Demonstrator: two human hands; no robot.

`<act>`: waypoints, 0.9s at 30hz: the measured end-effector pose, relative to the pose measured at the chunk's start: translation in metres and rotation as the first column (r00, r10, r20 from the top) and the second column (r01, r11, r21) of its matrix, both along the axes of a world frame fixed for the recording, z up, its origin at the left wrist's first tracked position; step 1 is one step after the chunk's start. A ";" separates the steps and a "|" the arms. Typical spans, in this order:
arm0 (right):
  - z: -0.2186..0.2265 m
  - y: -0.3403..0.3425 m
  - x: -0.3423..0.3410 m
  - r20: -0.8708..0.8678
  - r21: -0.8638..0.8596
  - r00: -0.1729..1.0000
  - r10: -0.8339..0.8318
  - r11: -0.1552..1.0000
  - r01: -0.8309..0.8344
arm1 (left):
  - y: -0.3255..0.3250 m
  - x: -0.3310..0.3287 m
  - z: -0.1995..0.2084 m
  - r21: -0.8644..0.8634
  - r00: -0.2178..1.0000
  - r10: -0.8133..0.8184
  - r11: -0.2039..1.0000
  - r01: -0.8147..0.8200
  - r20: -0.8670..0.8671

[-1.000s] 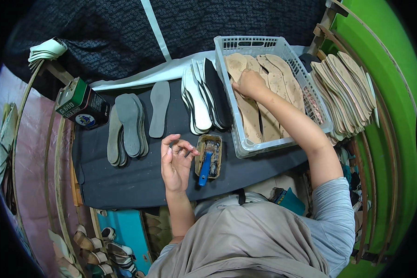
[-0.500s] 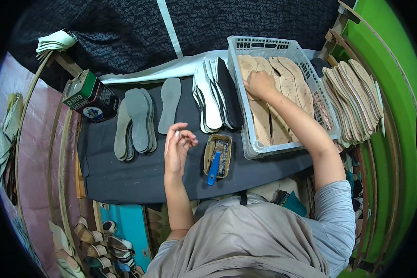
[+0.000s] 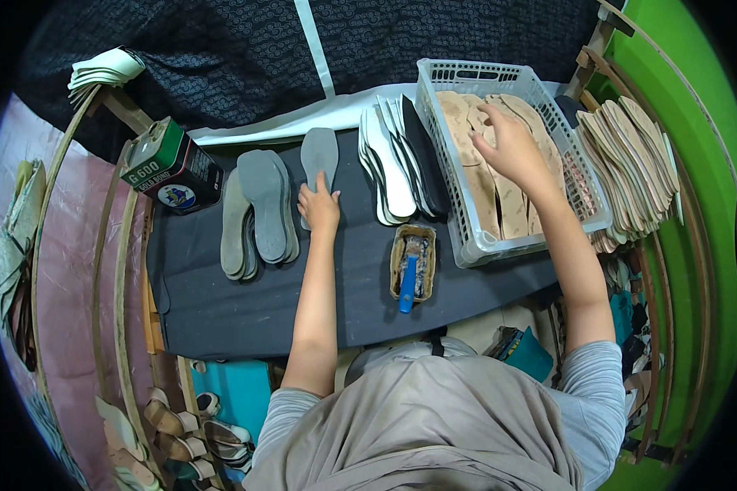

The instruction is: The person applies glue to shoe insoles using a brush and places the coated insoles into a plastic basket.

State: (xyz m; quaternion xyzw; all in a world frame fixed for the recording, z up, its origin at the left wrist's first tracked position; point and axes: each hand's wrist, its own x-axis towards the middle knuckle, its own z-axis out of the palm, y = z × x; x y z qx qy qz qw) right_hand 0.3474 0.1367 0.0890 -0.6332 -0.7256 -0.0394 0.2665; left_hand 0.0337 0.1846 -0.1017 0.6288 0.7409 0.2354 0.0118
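With fingers spread, my left hand [image 3: 321, 208] reaches onto the lower part of a single grey insole [image 3: 318, 149] lying flat on the dark tabletop. Over the white plastic crate [image 3: 475, 252] hovers my right hand [image 3: 517, 154], its fingers apart and nothing seen in them. Tan, speckled insoles [image 3: 460, 129] fill the crate below that hand. Left of the single insole lie overlapping stacks of grey insoles [image 3: 264, 196]. White insoles [image 3: 382, 168] and black insoles [image 3: 422, 155] form rows beside the crate. A blue-handled brush [image 3: 408, 285] rests in a glue-crusted tray [image 3: 395, 245].
A green and black metal can [image 3: 172, 168] stands at the table's left end. Right of the crate, many layered tan insoles [image 3: 630, 168] sit on a rack. Shoes [image 3: 176, 434] hang on rails at the lower left. A dark patterned curtain [image 3: 221, 65] closes off the back.
My left hand has moved forward from above the table onto the single grey insole. My right hand has lifted off the tan insoles and drawn back slightly to the right, its fingers opening.
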 end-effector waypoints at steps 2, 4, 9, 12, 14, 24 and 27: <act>0.013 -0.035 -0.008 -0.117 0.040 0.991 0.064 0.997 -0.060 | 0.000 -0.001 0.003 -0.039 0.999 -0.041 0.998 0.042 0.013; 0.024 -0.074 -0.021 -0.241 0.080 0.958 0.155 0.987 -0.140 | -0.007 0.000 0.011 -0.048 0.993 -0.045 0.998 0.050 0.110; 0.016 -0.147 -0.052 -0.229 -0.069 0.821 0.523 0.833 -0.550 | -0.051 -0.005 0.068 0.167 0.377 -0.281 0.937 0.306 0.883; -0.016 -0.174 -0.087 -0.118 -0.208 0.871 0.477 0.846 -0.491 | -0.086 -0.010 0.093 0.258 -0.338 -0.113 0.868 0.424 0.934; -0.039 -0.180 -0.106 -0.097 -0.176 0.895 0.435 0.878 -0.445 | -0.101 -0.018 0.089 0.327 -0.407 -0.133 0.828 0.456 0.903; -0.084 -0.166 -0.130 -0.232 0.207 0.957 0.173 0.970 -0.125 | -0.143 -0.040 0.090 0.385 -0.622 0.092 0.713 0.586 0.777; -0.095 -0.148 -0.127 -0.338 0.255 0.933 0.125 0.966 -0.037 | -0.149 -0.043 0.091 0.402 -0.627 0.100 0.688 0.605 0.772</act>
